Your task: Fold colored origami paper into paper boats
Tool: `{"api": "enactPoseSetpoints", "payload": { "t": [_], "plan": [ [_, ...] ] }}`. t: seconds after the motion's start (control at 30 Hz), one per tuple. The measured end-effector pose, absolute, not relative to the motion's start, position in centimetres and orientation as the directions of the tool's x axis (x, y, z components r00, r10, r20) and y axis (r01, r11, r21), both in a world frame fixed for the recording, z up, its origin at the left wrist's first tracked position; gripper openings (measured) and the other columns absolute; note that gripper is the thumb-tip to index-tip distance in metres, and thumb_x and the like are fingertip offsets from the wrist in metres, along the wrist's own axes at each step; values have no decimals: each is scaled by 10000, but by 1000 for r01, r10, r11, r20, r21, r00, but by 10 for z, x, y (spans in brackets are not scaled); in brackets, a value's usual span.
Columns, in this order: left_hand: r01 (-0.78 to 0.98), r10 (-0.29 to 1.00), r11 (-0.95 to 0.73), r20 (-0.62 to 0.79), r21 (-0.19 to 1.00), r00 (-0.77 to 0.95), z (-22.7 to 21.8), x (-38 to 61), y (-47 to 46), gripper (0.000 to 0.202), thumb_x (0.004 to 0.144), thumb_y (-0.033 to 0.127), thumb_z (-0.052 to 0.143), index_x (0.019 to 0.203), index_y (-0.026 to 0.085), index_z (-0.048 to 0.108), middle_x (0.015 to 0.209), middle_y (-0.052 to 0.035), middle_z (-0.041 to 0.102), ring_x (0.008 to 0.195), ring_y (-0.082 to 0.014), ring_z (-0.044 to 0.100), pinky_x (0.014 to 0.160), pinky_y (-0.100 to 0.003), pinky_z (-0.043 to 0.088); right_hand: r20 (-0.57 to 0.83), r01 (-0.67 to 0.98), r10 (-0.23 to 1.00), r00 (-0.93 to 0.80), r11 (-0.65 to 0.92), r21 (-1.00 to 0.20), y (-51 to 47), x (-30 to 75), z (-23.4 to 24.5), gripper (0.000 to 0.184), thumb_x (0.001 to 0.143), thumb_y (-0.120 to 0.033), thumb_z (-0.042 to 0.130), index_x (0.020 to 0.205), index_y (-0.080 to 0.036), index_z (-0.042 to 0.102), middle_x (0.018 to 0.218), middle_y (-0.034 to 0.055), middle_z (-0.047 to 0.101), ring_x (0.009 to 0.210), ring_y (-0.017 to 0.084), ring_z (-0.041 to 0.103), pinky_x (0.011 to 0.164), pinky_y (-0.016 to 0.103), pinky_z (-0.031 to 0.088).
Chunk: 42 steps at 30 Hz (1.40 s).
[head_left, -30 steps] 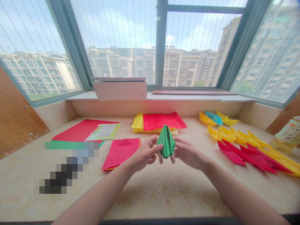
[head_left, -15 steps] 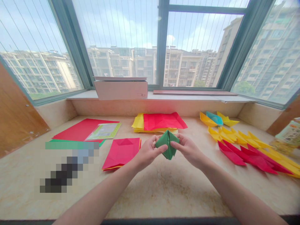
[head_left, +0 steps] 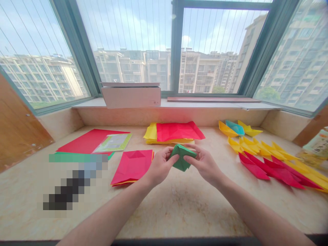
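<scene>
A folded piece of green paper (head_left: 183, 159) is held above the counter between both hands, its layers pressed into a small diamond-like shape. My left hand (head_left: 161, 165) grips its left side, thumb on the near face and fingers behind. On the right side my right hand (head_left: 204, 162) pinches it the same way, with the thumb near the middle. Part of the fingers is hidden behind the paper. Just left of my left hand lies a stack of folded red and yellow paper (head_left: 133, 165). Beyond the hands is a pile of red and yellow sheets (head_left: 179, 132).
Folded paper boats stand at the right: several yellow boats (head_left: 258, 147), red boats (head_left: 278, 172) and a blue boat (head_left: 235, 128). Red sheets (head_left: 87, 141) and a clear packet (head_left: 114, 142) lie left, near a pixelated patch. A white box (head_left: 131, 96) sits on the sill.
Both hands have turned the green paper, so a flatter, tilted face now shows where a centre crease stood upright. Both hands still hold it in nearly the same place.
</scene>
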<state>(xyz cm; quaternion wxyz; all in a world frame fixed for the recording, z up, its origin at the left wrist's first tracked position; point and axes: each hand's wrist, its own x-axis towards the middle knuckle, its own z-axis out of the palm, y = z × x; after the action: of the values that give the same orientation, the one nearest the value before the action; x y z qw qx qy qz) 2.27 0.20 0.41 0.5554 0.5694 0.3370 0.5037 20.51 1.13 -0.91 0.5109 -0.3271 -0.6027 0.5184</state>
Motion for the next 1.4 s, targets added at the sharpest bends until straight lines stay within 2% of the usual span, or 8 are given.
{"api": "enactPoseSetpoints", "payload": {
  "t": [0.13, 0.27, 0.37, 0.6, 0.8, 1.0, 1.17, 1.4],
  "plan": [
    [-120, 934, -192, 218, 974, 282, 2, 23, 1, 403, 842, 416, 688, 1130, 139, 634, 913, -79, 733, 821, -230, 703, 729, -339, 565, 298, -78, 918, -262, 288, -954, 10, 205, -6, 434, 791, -423, 751, 1159, -205, 675, 1104, 86, 721, 1011, 261, 675, 870, 393, 548],
    [21, 898, -347, 325, 938, 296, 2, 23, -3, 342, 907, 385, 608, 1172, 175, 660, 1058, -83, 724, 969, -245, 671, 832, -325, 527, 295, 7, 915, -276, 309, -951, 7, 205, -1, 403, 833, -456, 698, 1148, -204, 709, 1058, 78, 742, 961, 262, 683, 811, 381, 558],
    [89, 872, -430, 388, 898, 299, 4, 23, -6, 305, 936, 354, 564, 1165, 186, 674, 1056, -70, 725, 962, -233, 657, 831, -307, 508, 300, -12, 916, -265, 308, -951, 6, 205, 0, 353, 818, -437, 718, 1082, -205, 745, 993, 61, 759, 887, 247, 692, 802, 385, 552],
    [90, 845, -469, 416, 879, 337, 9, 19, -8, 300, 941, 352, 553, 1145, 185, 697, 964, -62, 726, 898, -227, 643, 793, -298, 504, 332, -75, 899, -285, 325, -943, 3, 208, 3, 311, 801, -425, 743, 1050, -240, 770, 981, 44, 768, 883, 246, 693, 810, 397, 556],
    [135, 817, -521, 447, 843, 364, 8, 16, -6, 290, 959, 336, 521, 1118, 177, 705, 972, -64, 731, 885, -211, 656, 798, -293, 506, 356, -37, 872, -336, 365, -930, 3, 212, 6, 346, 876, -491, 644, 1087, -242, 759, 990, 54, 764, 906, 244, 695, 834, 398, 554],
    [172, 791, -569, 478, 804, 381, 2, 17, -7, 299, 969, 338, 497, 1128, 173, 690, 986, -72, 731, 884, -208, 657, 809, -309, 505, 369, 5, 901, -230, 380, -925, -2, 207, 4, 276, 830, -439, 714, 975, -216, 788, 877, 49, 768, 784, 234, 687, 738, 380, 558],
    [282, 829, -542, 448, 792, 335, 0, 21, -10, 295, 959, 377, 504, 1083, 171, 675, 859, -57, 709, 742, -185, 636, 674, -270, 486, 448, 179, 888, -103, 459, -870, -5, 201, -1, 279, 901, -446, 618, 933, -219, 777, 871, 49, 761, 794, 243, 671, 709, 367, 537],
    [380, 835, -547, 453, 746, 313, -1, 22, -9, 271, 951, 394, 518, 941, 161, 655, 783, -39, 672, 689, -162, 603, 624, -242, 439, 524, 350, 823, -219, 568, -745, -6, 200, -4, 336, 966, -451, 506, 973, -204, 733, 862, 65, 745, 772, 224, 668, 684, 337, 501]
  ]
}}
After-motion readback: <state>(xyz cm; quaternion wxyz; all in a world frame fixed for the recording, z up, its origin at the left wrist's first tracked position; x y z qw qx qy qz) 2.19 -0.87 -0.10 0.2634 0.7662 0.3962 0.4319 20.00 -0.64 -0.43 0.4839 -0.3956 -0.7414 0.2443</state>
